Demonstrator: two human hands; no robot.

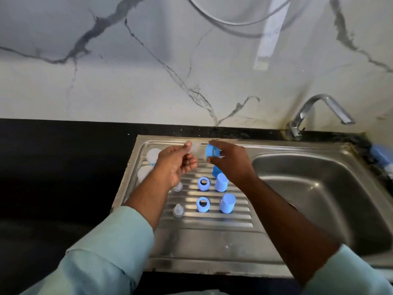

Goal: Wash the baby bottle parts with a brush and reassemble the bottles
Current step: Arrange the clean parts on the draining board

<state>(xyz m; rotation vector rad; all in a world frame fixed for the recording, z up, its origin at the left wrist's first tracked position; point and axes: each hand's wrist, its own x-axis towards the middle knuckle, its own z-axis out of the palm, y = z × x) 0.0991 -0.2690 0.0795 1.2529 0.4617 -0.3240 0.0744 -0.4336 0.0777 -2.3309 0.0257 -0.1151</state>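
The left hand (177,161) pinches a clear nipple (195,147) between thumb and forefinger above the far end of the drainboard (191,237); the nipple is blurred and pale, so its shape is hard to make out. Just right of it, not clearly touching, the right hand (228,161) grips a blue collar ring (211,150) between curled fingers and thumb, the ring's opening turned toward the nipple.

On the drainboard's ribs, counted: two blue collar rings, a farther one (204,184) and a nearer one (203,204), both with their holes facing up. Right of them stand two blue caps, a farther one (221,182) and a nearer one (227,203). A further blue piece (215,170) behind the farther cap is mostly hidden by the right hand; what it is cannot be told. Left of the rings are two more clear nipples: one (177,210) in full view, the other (178,186) partly covered by the left wrist.

At the drainboard's left edge lie two pale bottles (153,155) (144,173), both partly hidden behind the left hand. The basin (319,188) lies right of the drainboard, the faucet (319,111) behind it. A blue and white object (382,158) at the basin's far right is cut off by the frame edge. The black counter (53,167) runs left of the drainboard.
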